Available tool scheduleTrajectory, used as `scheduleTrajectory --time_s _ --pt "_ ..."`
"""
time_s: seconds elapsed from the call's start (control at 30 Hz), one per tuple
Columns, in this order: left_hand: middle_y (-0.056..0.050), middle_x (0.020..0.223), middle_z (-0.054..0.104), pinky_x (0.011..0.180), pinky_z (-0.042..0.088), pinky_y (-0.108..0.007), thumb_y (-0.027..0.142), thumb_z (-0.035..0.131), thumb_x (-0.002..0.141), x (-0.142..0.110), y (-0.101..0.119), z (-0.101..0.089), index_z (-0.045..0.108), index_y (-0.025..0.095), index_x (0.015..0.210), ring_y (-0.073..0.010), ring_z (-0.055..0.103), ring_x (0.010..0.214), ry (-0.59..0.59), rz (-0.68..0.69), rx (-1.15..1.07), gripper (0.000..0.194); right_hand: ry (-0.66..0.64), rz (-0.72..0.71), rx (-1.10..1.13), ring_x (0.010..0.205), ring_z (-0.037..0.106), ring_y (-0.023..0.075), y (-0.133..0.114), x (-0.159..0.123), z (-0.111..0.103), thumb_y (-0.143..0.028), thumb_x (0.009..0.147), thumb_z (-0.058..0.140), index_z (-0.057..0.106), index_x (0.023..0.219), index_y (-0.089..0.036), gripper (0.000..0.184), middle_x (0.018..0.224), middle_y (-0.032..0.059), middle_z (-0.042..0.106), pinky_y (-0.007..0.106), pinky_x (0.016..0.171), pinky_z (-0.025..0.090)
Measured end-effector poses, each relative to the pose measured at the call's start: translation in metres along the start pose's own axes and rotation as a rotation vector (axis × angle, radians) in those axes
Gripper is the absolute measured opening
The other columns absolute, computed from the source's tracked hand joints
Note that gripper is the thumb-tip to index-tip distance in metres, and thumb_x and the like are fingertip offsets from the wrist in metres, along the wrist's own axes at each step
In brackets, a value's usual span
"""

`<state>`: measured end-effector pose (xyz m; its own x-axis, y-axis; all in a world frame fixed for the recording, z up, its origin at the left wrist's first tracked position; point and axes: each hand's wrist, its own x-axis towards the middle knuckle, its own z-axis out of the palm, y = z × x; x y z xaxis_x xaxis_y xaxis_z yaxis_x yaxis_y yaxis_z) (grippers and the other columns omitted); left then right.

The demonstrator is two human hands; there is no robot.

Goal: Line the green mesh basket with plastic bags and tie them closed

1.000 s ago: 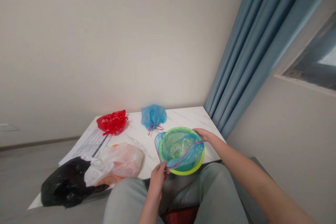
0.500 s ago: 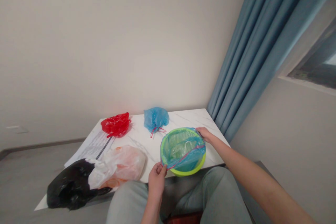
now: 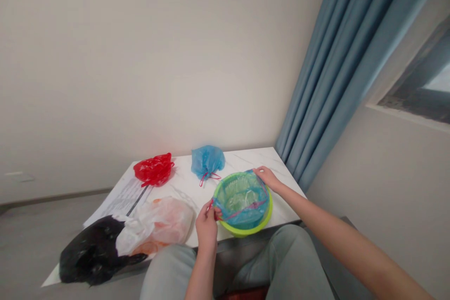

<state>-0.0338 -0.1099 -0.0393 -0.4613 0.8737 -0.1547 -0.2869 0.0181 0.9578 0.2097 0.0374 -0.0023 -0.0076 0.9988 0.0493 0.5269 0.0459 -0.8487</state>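
A lime-green plastic basket (image 3: 244,232) stands on the table near its front edge, with a blue drawstring bag (image 3: 244,215) draped over part of its mouth. The mesh inside shows through and past the bag. My left hand (image 3: 206,226) is at the near left of the basket, pinching the bag's edge and its pink-red drawstring (image 3: 239,212). My right hand (image 3: 267,178) rests at the far right of the rim, its fingers on the blue plastic there. The bag's far side is partly hidden by this hand.
On the white marble-patterned table (image 3: 253,159) lie a tied red bag (image 3: 153,169), a tied blue bag (image 3: 207,161), printed papers (image 3: 117,199), a white-orange plastic bag (image 3: 160,222) and a black bag (image 3: 93,253). My knees lie below the table edge. A wall and blue curtain stand behind.
My left hand has moved up and right onto the basket's near left side, and the bag now covers more of the mouth. My right hand has shifted slightly left along the far rim.
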Motion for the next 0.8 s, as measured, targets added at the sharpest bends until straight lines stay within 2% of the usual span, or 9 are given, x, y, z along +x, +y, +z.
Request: scheduleTrajectory --time_s 0.1,0.23,0.3,0.4,0.53,0.6,0.67,0.73,0.8 --pt "0.000 0.069 0.064 0.049 0.034 -0.022 0.053 0.068 0.073 0.004 0.008 0.004 0.058 0.011 0.123 -0.0072 0.043 0.048 -0.036 0.009 -0.106 0.066 -0.079 0.020 -0.120 0.065 0.061 0.0185 0.003 -0.006 0.000 -0.031 0.074 0.068 0.064 0.085 -0.019 0.017 0.070 0.0016 0.068 0.026 0.061 0.041" --pt "0.001 0.071 0.063 0.044 0.025 -0.020 0.053 0.069 0.076 0.002 0.020 -0.001 0.054 0.014 0.133 -0.0033 0.030 0.044 -0.102 0.014 -0.155 0.071 0.029 0.024 -0.126 0.059 0.059 0.0166 0.006 -0.006 -0.004 -0.021 0.080 0.061 0.062 0.106 -0.021 0.026 0.064 -0.0015 0.066 0.025 0.059 0.040" --pt "0.002 0.070 0.061 0.044 0.024 -0.020 0.053 0.069 0.076 0.001 0.025 -0.004 0.055 0.016 0.134 -0.0030 0.029 0.043 -0.142 0.027 -0.167 0.070 -0.003 0.041 -0.092 0.054 0.057 0.0154 0.006 -0.003 -0.005 -0.022 0.083 0.058 0.063 0.100 -0.021 0.018 0.060 -0.0021 0.064 0.025 0.057 0.040" --pt "0.002 0.071 0.060 0.044 0.024 -0.021 0.050 0.070 0.076 0.003 0.030 -0.005 0.053 0.015 0.137 -0.0029 0.029 0.043 -0.215 0.034 -0.149 0.073 -0.094 0.090 -0.054 0.045 0.055 0.0138 0.007 0.003 -0.003 -0.026 0.083 0.059 0.064 0.081 -0.019 0.009 0.054 -0.0014 0.062 0.025 0.053 0.040" --pt "0.000 0.073 0.062 0.044 0.024 -0.021 0.047 0.067 0.076 0.010 0.032 0.002 0.054 0.014 0.138 -0.0039 0.030 0.042 -0.372 0.003 -0.032 0.072 -0.066 0.062 -0.055 0.055 0.057 0.0160 0.006 0.014 0.005 -0.031 0.077 0.066 0.065 0.071 -0.020 0.012 0.055 -0.0002 0.062 0.026 0.059 0.041" --pt "-0.001 0.072 0.063 0.044 0.027 -0.022 0.047 0.065 0.076 0.013 0.031 0.008 0.063 0.014 0.129 -0.0056 0.031 0.042 -0.471 -0.008 0.067 0.063 -0.038 0.025 -0.052 0.065 0.058 0.0174 0.005 0.021 0.011 -0.030 0.073 0.069 0.065 0.067 -0.021 0.011 0.060 0.0009 0.063 0.027 0.065 0.040" --pt "-0.004 0.072 0.065 0.045 0.031 -0.024 0.045 0.064 0.075 0.013 0.026 0.011 0.073 0.015 0.111 -0.0084 0.037 0.044 -0.541 0.022 0.180 0.048 -0.020 -0.003 -0.034 0.070 0.058 0.0179 0.003 0.027 0.016 -0.027 0.070 0.069 0.065 0.064 -0.021 0.009 0.064 0.0016 0.064 0.027 0.069 0.040" --pt "-0.007 0.076 0.068 0.048 0.037 -0.026 0.042 0.061 0.076 0.010 0.020 0.010 0.077 0.016 0.101 -0.0114 0.043 0.046 -0.550 0.070 0.263 0.039 -0.003 -0.016 -0.001 0.071 0.056 0.0176 0.001 0.032 0.021 -0.024 0.069 0.067 0.063 0.064 -0.021 0.007 0.065 0.0013 0.064 0.027 0.070 0.040" --pt "-0.008 0.081 0.071 0.053 0.042 -0.029 0.039 0.057 0.080 0.005 0.014 0.006 0.075 0.017 0.107 -0.0145 0.049 0.050 -0.513 0.100 0.301 0.039 0.023 -0.014 0.048 0.070 0.056 0.0170 0.000 0.036 0.024 -0.022 0.069 0.063 0.060 0.066 -0.021 0.004 0.065 0.0002 0.062 0.026 0.070 0.041"
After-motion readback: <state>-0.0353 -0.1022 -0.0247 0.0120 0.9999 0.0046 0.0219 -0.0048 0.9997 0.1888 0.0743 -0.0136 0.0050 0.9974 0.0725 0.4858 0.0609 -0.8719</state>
